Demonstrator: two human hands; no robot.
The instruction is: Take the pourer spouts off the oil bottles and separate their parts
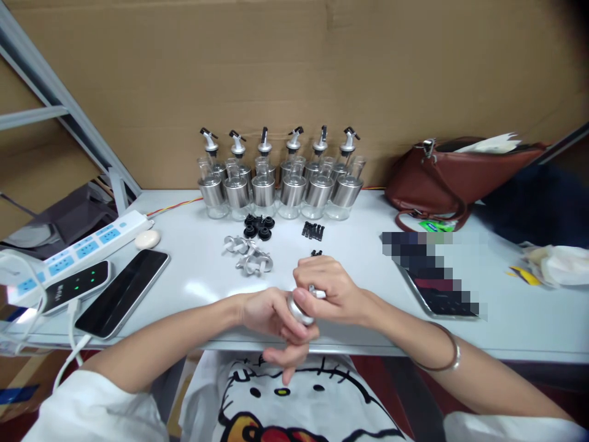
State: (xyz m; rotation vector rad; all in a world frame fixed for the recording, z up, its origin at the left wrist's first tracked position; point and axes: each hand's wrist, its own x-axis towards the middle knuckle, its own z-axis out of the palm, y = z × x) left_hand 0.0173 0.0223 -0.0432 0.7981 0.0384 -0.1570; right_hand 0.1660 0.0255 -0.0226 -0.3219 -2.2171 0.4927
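Both hands meet above the table's front edge around one silver pour spout (301,310) with a rounded base. My left hand (269,314) grips the base between its fingers, some lower fingers stretched loosely. My right hand (327,285) is closed over the spout's upper end, thumb against it; the fingers partly hide it. Beyond the hands lie small black pieces (316,252), slim black levers (313,231), black rubber stoppers (257,227) and loose silver spout parts (254,263). Behind them stand a front row of open glass-and-steel bottles (292,191) and a rear row topped with pour spouts (264,142).
On the left are a power strip (87,248), a phone (124,294), a black device with green lights (78,285) and a round white case (148,239). A brown bag (427,184) and a partly pixelated phone (442,301) lie on the right. Cardboard (276,73) stands behind.
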